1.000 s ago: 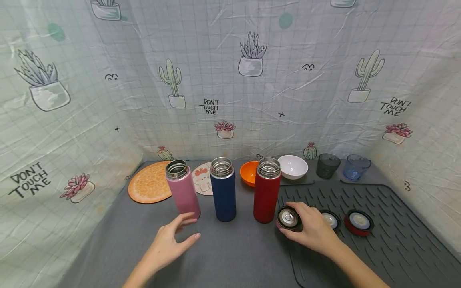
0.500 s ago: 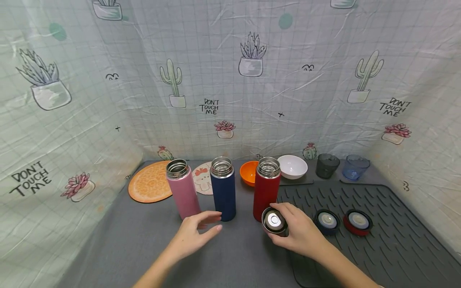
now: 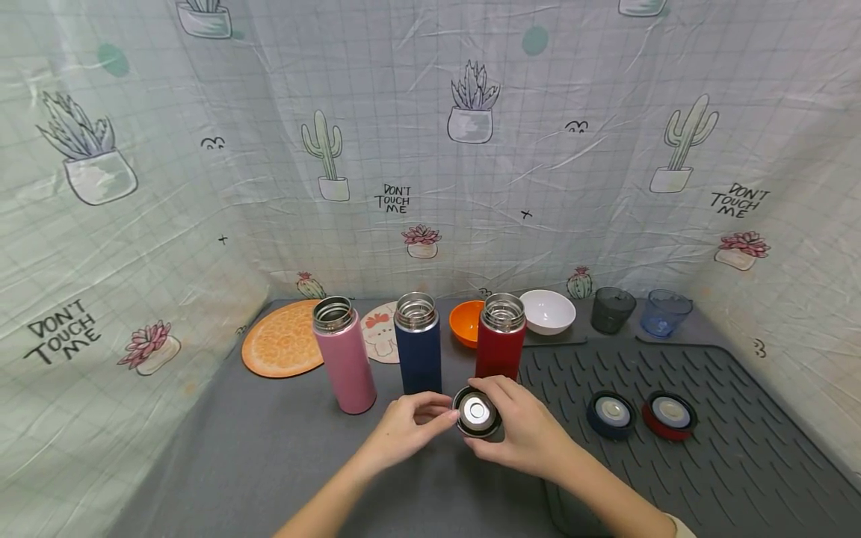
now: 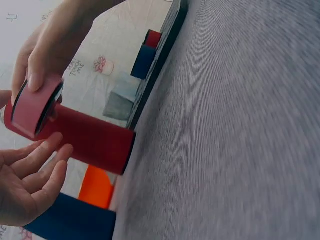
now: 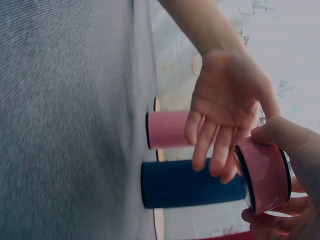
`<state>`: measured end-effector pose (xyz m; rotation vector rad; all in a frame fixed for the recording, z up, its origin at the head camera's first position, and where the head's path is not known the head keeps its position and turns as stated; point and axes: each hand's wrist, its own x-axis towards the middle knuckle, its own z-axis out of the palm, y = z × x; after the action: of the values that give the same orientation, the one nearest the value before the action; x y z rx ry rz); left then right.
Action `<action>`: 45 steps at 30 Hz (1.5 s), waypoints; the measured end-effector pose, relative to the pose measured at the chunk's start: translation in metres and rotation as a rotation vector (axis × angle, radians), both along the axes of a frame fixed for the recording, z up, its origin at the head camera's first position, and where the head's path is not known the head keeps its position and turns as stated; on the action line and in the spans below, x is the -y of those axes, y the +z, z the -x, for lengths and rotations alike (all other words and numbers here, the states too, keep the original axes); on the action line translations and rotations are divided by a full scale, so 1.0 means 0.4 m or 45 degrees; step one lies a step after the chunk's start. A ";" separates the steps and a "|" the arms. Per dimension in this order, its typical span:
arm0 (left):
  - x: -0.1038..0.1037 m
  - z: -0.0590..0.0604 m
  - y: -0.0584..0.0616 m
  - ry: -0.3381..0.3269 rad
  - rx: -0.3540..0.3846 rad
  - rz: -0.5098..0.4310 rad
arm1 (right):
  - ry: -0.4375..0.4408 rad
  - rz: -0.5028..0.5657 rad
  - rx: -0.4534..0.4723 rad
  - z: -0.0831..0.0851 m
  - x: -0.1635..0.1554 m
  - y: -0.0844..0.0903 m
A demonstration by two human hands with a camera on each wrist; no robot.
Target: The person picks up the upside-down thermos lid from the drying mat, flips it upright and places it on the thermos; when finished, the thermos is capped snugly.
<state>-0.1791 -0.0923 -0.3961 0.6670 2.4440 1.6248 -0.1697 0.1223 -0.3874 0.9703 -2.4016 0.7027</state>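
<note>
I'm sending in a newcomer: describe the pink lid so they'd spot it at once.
On the gray table stand three bottles. In front of them, the right hand grips the pink lid. Only this lid is held and pink; the blue lid and red lid lie on the dark mat.

Both forearms reach in from the near edge of the head view and slant inward, so that the left hand [image 3: 406,429] and the right hand [image 3: 516,424] come near each other. The left forearm [image 3: 329,495] and the right forearm [image 3: 605,486] stay well apart. The left palm [image 5: 227,90] faces the right hand, its fingers [image 5: 204,145] loosely bent and slightly parted, its thumb [image 5: 269,106] stretched toward the right hand. The right hand grips, its thumb [image 3: 487,450] on the near side and its index finger [image 3: 496,386] arched over the far side. The right wrist [image 3: 568,456] lies lower in the head view than its knuckles.
</note>
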 end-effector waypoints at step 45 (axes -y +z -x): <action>-0.005 0.001 0.018 0.258 -0.896 0.003 | 0.120 0.297 0.564 0.032 0.022 -0.008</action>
<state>-0.1797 -0.0902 -0.3890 1.1930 3.0724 1.6572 -0.1825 0.1136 -0.3906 0.9070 -2.5686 1.3193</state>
